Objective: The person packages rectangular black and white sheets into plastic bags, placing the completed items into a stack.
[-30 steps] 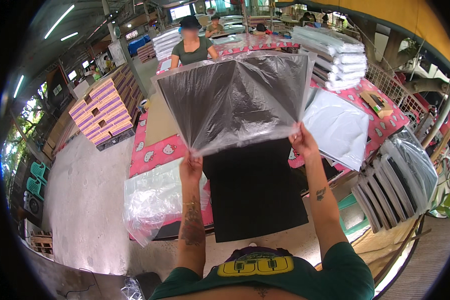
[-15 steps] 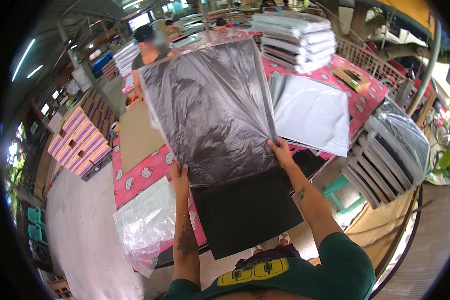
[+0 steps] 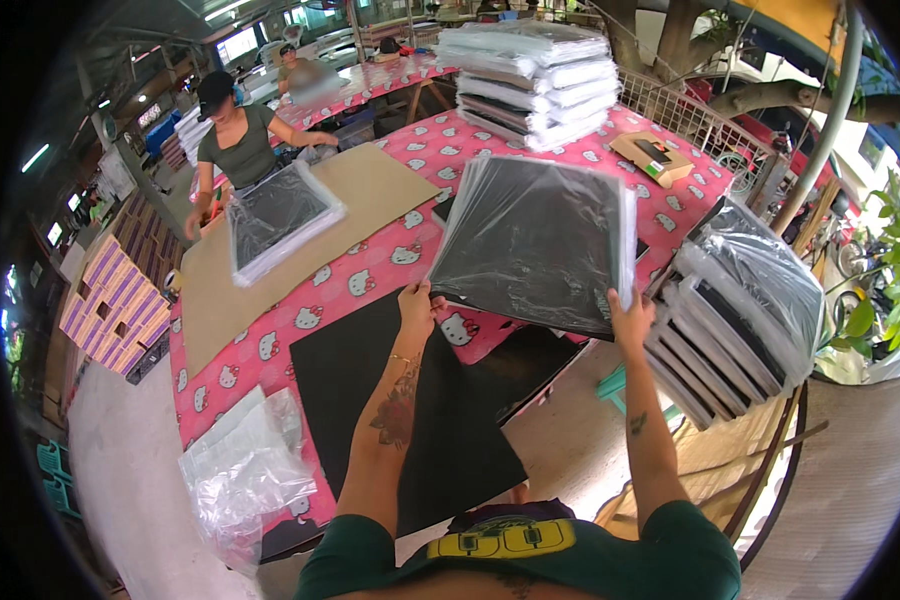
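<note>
A black sheet in a clear plastic bag [image 3: 540, 235] lies over a pile of similar bagged sheets at the right of the table. My left hand [image 3: 419, 308] pinches its near left corner. Its near right corner is in the grip of my right hand [image 3: 630, 320], fingers closed at the edge. Below my left forearm, a large bare black sheet [image 3: 425, 450] rests at the table's near side, partly hidden by the arm. Loose clear plastic bags [image 3: 250, 460] lie to the left of it.
Across the pink-covered table [image 3: 405, 255], a co-worker [image 3: 245, 145] stands by a bagged sheet [image 3: 282, 215] on brown cardboard [image 3: 375, 185]. A tall wrapped stack [image 3: 530, 85] and a cardboard box [image 3: 652, 158] sit farther back. Wrapped bundles [image 3: 735, 310] lean at the right.
The bagged black sheet has gone from upright before me to the right and down over the pile, both hands still on it. The view has shifted, uncovering the co-worker's bagged sheet.
</note>
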Action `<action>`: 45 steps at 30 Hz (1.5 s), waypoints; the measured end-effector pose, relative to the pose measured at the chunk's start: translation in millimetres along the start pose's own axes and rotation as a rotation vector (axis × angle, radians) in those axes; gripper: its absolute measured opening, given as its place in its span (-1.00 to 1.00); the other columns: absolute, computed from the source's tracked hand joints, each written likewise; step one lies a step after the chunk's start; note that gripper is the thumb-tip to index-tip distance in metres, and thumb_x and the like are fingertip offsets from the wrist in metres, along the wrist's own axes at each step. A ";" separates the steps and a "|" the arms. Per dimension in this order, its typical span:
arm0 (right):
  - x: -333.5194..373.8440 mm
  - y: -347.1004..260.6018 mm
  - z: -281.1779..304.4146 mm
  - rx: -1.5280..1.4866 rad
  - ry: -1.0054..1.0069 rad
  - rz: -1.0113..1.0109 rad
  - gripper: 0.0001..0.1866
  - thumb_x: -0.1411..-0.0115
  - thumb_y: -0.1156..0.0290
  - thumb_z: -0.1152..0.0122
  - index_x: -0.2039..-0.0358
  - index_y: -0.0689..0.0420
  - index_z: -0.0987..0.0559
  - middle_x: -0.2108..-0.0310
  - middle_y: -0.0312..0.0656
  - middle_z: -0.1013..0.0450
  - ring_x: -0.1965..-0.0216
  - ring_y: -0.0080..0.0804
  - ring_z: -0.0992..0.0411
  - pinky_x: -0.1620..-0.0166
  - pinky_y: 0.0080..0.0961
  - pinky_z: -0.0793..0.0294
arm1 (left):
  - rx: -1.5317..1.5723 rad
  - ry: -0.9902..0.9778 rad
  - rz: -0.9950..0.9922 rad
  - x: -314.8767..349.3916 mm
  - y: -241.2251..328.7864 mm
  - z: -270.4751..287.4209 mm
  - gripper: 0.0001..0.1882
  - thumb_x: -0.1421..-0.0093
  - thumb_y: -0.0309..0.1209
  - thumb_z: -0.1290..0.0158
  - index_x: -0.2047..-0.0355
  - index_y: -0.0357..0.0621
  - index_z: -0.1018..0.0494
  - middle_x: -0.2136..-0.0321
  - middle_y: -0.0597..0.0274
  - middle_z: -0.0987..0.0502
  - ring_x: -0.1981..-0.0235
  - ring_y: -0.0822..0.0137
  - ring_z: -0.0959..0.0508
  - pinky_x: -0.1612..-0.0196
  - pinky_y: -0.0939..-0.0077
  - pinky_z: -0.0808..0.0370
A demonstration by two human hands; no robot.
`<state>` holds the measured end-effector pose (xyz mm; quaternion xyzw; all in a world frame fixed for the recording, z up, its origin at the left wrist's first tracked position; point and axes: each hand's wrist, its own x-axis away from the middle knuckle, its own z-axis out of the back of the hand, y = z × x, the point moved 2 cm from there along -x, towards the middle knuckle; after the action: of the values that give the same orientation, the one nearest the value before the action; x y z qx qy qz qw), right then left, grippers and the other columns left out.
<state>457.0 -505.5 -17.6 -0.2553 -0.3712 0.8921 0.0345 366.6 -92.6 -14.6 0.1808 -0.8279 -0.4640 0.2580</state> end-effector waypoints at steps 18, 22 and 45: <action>23.6 -75.6 -46.2 0.461 0.001 0.599 -0.51 -0.18 -0.07 -0.02 -0.08 -0.19 -0.42 -0.12 -0.05 -0.26 -0.15 -0.12 -0.21 -0.09 0.00 -0.16 | -0.865 0.211 -0.682 98.3 25.6 33.1 -0.63 -0.07 -0.43 -0.07 0.07 -0.18 -0.42 0.25 -0.04 -0.50 0.32 0.11 -0.53 0.22 0.33 -0.47; 32.2 -60.2 -60.0 0.499 -0.068 0.576 -0.49 -0.19 -0.15 0.04 -0.06 -0.18 -0.43 -0.06 -0.07 -0.29 -0.11 -0.13 -0.25 -0.04 -0.02 -0.22 | -1.222 0.566 -0.748 211.0 59.4 195.5 -0.63 -0.06 -0.47 -0.07 0.07 -0.22 -0.41 0.19 -0.06 -0.47 0.20 -0.01 -0.49 0.13 0.22 -0.43; 419.3 -437.5 -58.0 -1.496 -1.907 -0.509 -0.38 -0.23 0.06 -0.08 -0.15 0.20 -0.26 0.00 -0.10 -0.36 -0.01 -0.30 -0.35 -0.05 -0.32 -0.32 | -1.168 0.667 -0.622 366.0 122.9 347.7 -0.74 -0.18 -0.30 -0.08 0.43 -0.31 -0.42 0.57 0.05 -0.46 0.64 0.15 -0.30 0.51 0.35 -0.29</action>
<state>65.3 -46.9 65.2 0.6183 -0.7053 0.2584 -0.2312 -141.0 6.9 34.5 0.3717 -0.2346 -0.8008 0.4068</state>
